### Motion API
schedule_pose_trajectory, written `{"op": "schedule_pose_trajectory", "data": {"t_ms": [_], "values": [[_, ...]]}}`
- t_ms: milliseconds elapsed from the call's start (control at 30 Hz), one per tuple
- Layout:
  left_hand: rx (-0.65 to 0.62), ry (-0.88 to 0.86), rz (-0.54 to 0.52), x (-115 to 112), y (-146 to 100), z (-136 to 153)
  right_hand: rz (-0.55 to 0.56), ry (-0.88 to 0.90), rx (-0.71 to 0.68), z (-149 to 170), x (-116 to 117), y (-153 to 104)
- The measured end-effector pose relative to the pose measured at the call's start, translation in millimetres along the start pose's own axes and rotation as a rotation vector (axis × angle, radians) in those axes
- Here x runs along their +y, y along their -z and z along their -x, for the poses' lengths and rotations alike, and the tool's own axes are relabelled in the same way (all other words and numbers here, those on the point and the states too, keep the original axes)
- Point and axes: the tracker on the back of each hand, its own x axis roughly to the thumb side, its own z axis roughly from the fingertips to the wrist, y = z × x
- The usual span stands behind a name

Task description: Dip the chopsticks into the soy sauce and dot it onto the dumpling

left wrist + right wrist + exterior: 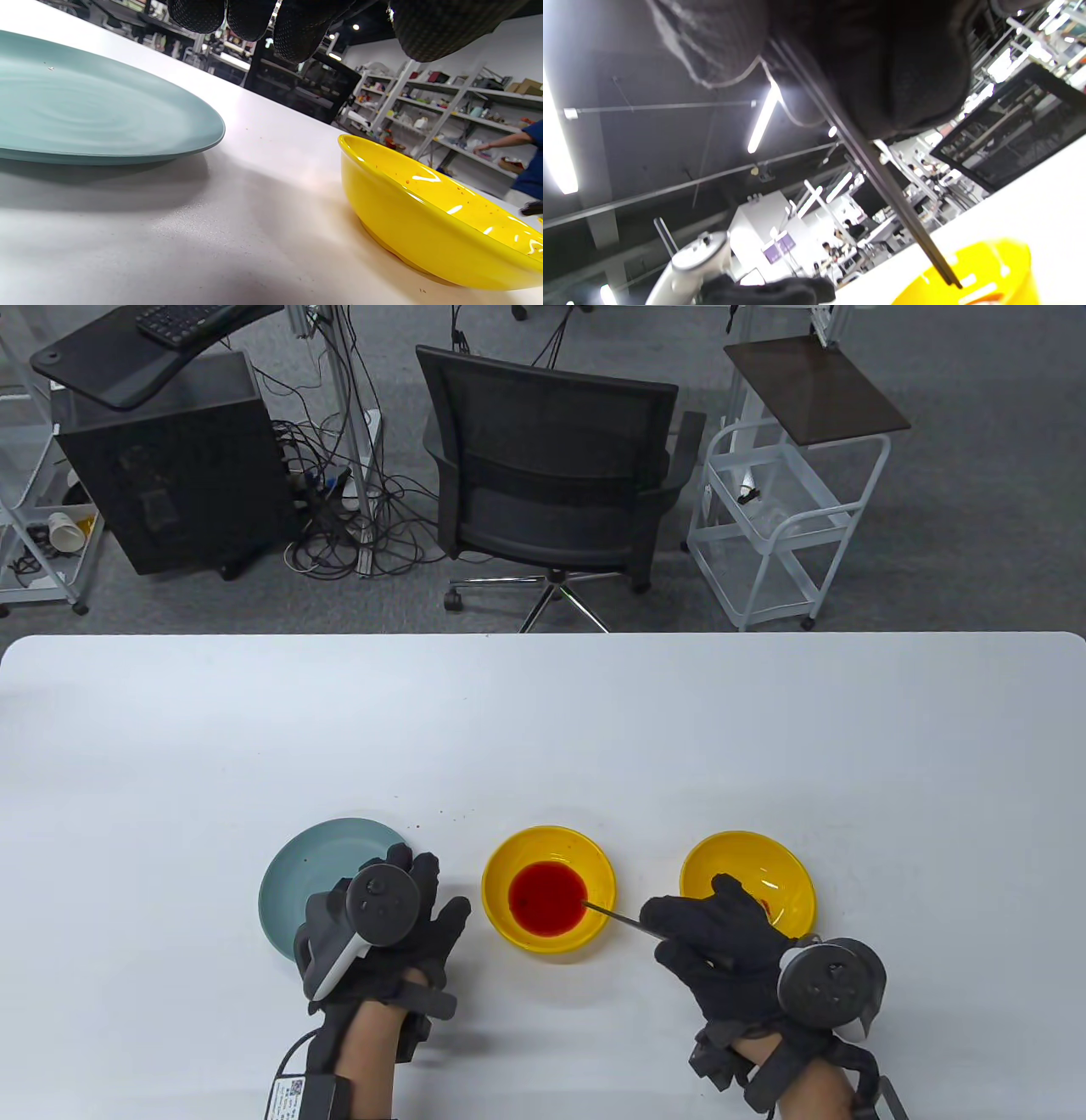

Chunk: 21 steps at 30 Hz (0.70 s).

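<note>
I judge I am at the dipping step: my right hand grasps the thin dark chopsticks, tips in the red sauce of the middle yellow bowl, my left hand rests released, and next I must carry them to the dumpling, which I cannot see clearly.

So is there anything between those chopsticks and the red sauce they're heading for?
Nothing visible. The right hand holds the chopsticks, and their tips already reach the edge of the red sauce in the middle yellow bowl. The left hand rests off to the side, over the blue plate.
</note>
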Motion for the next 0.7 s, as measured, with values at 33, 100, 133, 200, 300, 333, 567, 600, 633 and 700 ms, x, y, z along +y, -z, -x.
{"op": "schedule_pose_trajectory", "data": {"t_ms": [33, 100, 133, 200, 300, 333, 567, 600, 633, 700], "values": [[0.001, -0.001, 0.000, 0, 0, 0, -0.011, -0.007, 0.002, 1, 3, 0], [0.003, -0.001, 0.000, 0, 0, 0, -0.032, -0.029, 0.014, 3, 10, 2], [0.003, -0.001, 0.000, 0, 0, 0, -0.042, -0.041, 0.019, 4, 13, 2], [0.002, 0.000, 0.002, 0, 0, -1, -0.054, -0.053, 0.031, 6, 17, 2], [-0.004, 0.007, 0.007, -2, 0, -3, -0.076, -0.076, 0.041, 8, 23, 3], [-0.007, 0.011, 0.007, -2, 0, -5, -0.081, -0.083, 0.043, 8, 24, 3], [-0.011, 0.024, 0.014, -4, 0, -7, -0.100, -0.111, 0.052, 8, 31, 3], [-0.010, 0.025, 0.015, -4, 0, -7, -0.101, -0.113, 0.054, 8, 31, 3], [-0.009, 0.026, 0.017, -3, -1, -7, -0.108, -0.116, 0.060, 7, 32, 3], [-0.009, 0.027, 0.015, -3, -1, -7, -0.129, -0.120, 0.070, 8, 33, 3]]}}
